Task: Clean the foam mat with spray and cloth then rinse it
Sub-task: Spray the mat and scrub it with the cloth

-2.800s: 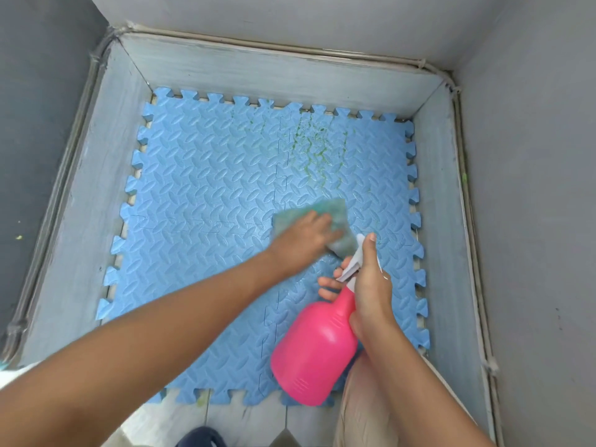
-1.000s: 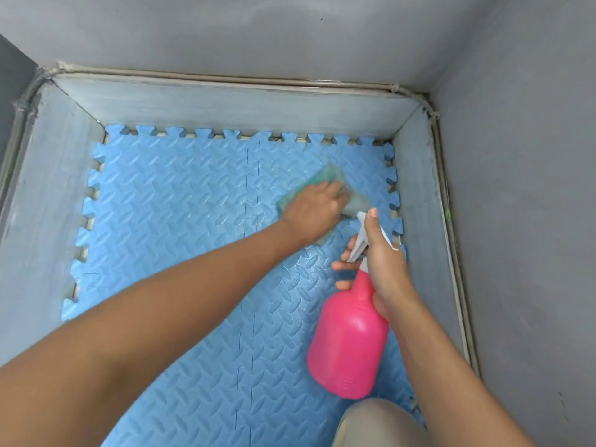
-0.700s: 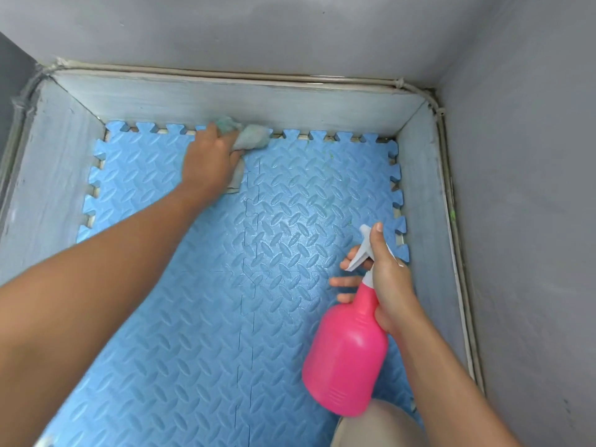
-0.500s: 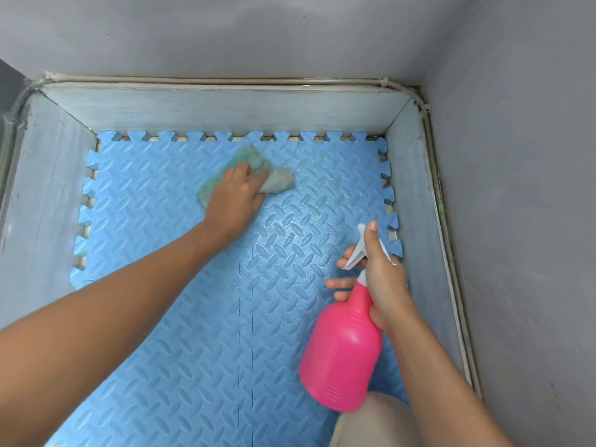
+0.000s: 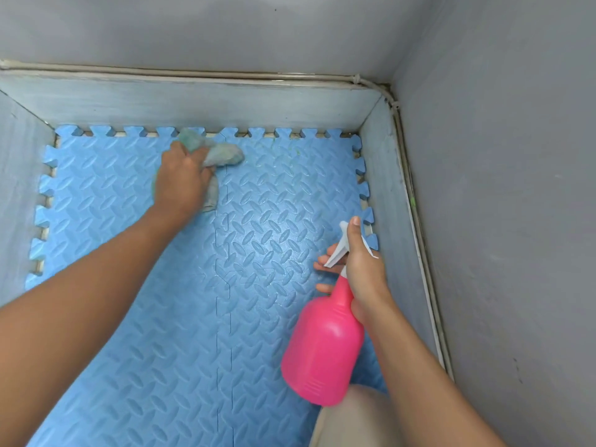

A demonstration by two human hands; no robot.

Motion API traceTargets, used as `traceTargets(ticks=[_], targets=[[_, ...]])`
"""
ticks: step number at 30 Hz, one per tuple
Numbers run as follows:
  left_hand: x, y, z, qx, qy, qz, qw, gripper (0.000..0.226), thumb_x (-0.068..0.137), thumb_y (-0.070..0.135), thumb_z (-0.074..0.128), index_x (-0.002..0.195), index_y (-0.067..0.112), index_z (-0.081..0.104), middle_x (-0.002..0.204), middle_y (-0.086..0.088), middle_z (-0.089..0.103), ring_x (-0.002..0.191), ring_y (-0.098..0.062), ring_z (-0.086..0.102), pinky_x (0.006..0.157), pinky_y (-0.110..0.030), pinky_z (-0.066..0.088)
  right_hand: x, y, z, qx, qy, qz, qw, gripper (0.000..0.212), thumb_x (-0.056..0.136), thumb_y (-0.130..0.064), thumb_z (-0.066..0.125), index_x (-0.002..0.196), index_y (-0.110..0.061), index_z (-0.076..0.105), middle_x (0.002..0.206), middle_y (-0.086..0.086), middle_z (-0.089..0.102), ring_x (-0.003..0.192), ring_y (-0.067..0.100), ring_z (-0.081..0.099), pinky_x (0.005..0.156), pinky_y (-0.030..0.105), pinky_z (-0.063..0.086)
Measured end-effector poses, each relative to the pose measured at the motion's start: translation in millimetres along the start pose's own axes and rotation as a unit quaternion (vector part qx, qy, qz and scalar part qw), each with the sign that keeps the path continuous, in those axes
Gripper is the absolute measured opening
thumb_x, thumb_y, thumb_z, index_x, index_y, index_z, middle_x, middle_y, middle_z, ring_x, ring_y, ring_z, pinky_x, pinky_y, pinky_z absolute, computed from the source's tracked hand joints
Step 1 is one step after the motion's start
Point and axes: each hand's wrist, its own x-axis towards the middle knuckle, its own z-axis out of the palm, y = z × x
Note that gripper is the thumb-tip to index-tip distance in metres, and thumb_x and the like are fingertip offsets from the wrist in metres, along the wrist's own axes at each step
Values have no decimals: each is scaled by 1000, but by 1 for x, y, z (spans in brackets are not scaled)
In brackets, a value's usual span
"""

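A blue foam mat (image 5: 264, 253) with interlocking toothed edges covers the floor of a grey walled corner. My left hand (image 5: 182, 183) presses a crumpled grey-green cloth (image 5: 222, 154) onto the mat near its far edge, left of the centre seam. My right hand (image 5: 362, 269) grips the neck of a pink spray bottle (image 5: 322, 346) with a white trigger head, held above the mat's right side, thumb along the top of the nozzle. A few small green specks remain on the mat at the far right.
A low grey ledge (image 5: 193, 101) borders the mat at the back, left and right, topped by a thin pipe along the grey walls (image 5: 516, 221). My knee in beige fabric (image 5: 351, 417) shows at the bottom right.
The green streaks seen earlier on the mat are mostly gone. My left hand has swept the cloth from the right side to the far middle edge. The spray bottle has stayed almost still.
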Motion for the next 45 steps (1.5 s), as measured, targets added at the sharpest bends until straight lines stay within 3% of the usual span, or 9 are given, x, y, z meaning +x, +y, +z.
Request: traceTargets(ticks=[4, 8, 12, 16, 20, 27, 31, 39, 45], targets=[[21, 3, 7, 19, 16, -77, 997, 34, 94, 22, 56, 125, 8, 61, 121, -30, 48, 111, -46, 49, 93, -50, 44, -7, 3, -4, 45, 43, -27, 998, 46, 95, -71, 52, 70, -34, 63, 53, 0, 49, 51, 20, 54, 45, 31, 44], [27, 47, 34, 14, 22, -65, 998, 37, 94, 21, 52, 127, 5, 56, 127, -26, 49, 116, -43, 48, 95, -47, 39, -11, 6, -16, 74, 62, -7, 995, 63, 92, -74, 51, 72, -15, 61, 58, 6, 55, 53, 22, 59, 42, 28, 46], [32, 134, 57, -14, -79, 97, 992, 44, 96, 28, 55, 138, 16, 53, 129, -16, 51, 120, -34, 48, 94, -44, 44, -6, 8, -15, 67, 57, -3, 996, 67, 92, -74, 52, 72, -11, 63, 58, 8, 62, 63, 27, 66, 42, 29, 47], [-8, 197, 70, 16, -190, 375, 907, 41, 94, 37, 59, 124, 9, 60, 119, -13, 55, 113, -31, 52, 85, -44, 49, -2, 9, -11, 49, 46, -19, 998, 66, 94, -73, 49, 75, -11, 63, 57, 8, 64, 61, 25, 68, 43, 29, 48], [-21, 180, 79, 28, -156, 452, 878, 40, 93, 34, 60, 127, 11, 61, 110, -13, 58, 100, -31, 58, 73, -43, 53, -7, 11, -17, 72, 42, -30, 996, 64, 98, -67, 47, 69, -14, 68, 56, 7, 62, 55, 21, 68, 42, 30, 50], [63, 114, 48, 44, -77, 224, 971, 47, 99, 34, 53, 144, 22, 48, 126, -17, 50, 115, -33, 49, 94, -43, 45, -3, 10, -14, 67, 32, -16, 997, 65, 95, -70, 50, 74, -10, 64, 60, 9, 62, 57, 23, 67, 45, 29, 47], [55, 117, 49, 35, -98, 197, 975, 49, 96, 28, 56, 144, 22, 48, 128, -17, 50, 114, -33, 48, 98, -45, 44, 2, 7, -1, 48, 34, -9, 998, 69, 92, -75, 51, 79, -8, 64, 69, 14, 63, 60, 25, 65, 45, 32, 50], [-83, 130, 62, -34, -151, 495, 855, 29, 92, 15, 53, 117, 23, 66, 95, -7, 57, 83, -26, 51, 71, -40, 46, -14, 16, 0, 58, 83, -31, 994, 55, 97, -71, 47, 82, -23, 69, 68, 1, 71, 79, 25, 71, 46, 38, 57], [-22, 90, 54, 7, -58, 259, 964, 45, 92, 18, 54, 136, 20, 56, 108, -15, 55, 99, -33, 53, 83, -44, 45, -13, 15, 14, 24, 31, -25, 999, 67, 95, -74, 46, 81, -12, 68, 75, 9, 70, 79, 25, 72, 47, 39, 57]])
